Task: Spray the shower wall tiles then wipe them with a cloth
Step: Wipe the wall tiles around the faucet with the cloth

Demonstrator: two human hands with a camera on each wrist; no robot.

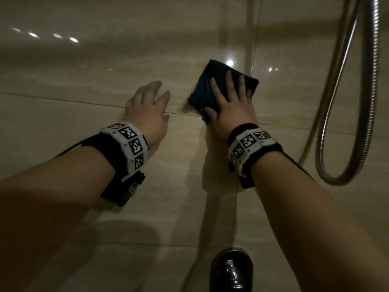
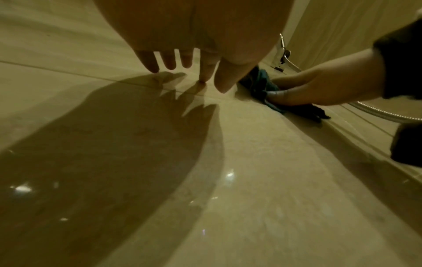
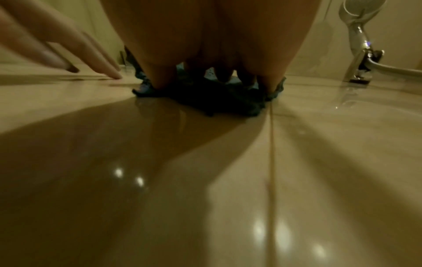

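- Right now, right hand (image 1: 231,104) laid flat on a dark teal cloth (image 1: 207,81), fingers straight and spread, pressing it against the beige wall tiles (image 1: 84,66); nothing curled round the fabric
- Cloth bunched and folded, lying across a horizontal grout line just left of a vertical one; upper corner and right edge sticking out past the fingertips, a frayed edge hanging out under the thumb
- Seen from the right wrist: cloth (image 3: 205,97) squashed under the fingertips (image 3: 162,77), ruffled edges poking out on both sides, tile below it glossy with light spots
- Left hand (image 1: 147,108) just beside the cloth, not touching it; fingers straight and relaxed, holding nothing, tips resting on or right at the tile near the same grout line
- Seen from the left wrist: left fingers (image 2: 169,61) pointing down at the tile with their shadow spread below; right hand (image 2: 315,88) on the cloth (image 2: 262,84) just beyond
- Metal shower hose (image 1: 349,102) hanging in a loop to the right of the right forearm, well apart from the cloth
- Chrome tap fitting (image 1: 231,270) at the bottom edge, below both hands
- Both wrists strapped with black bands carrying white marker blocks (image 1: 132,144)
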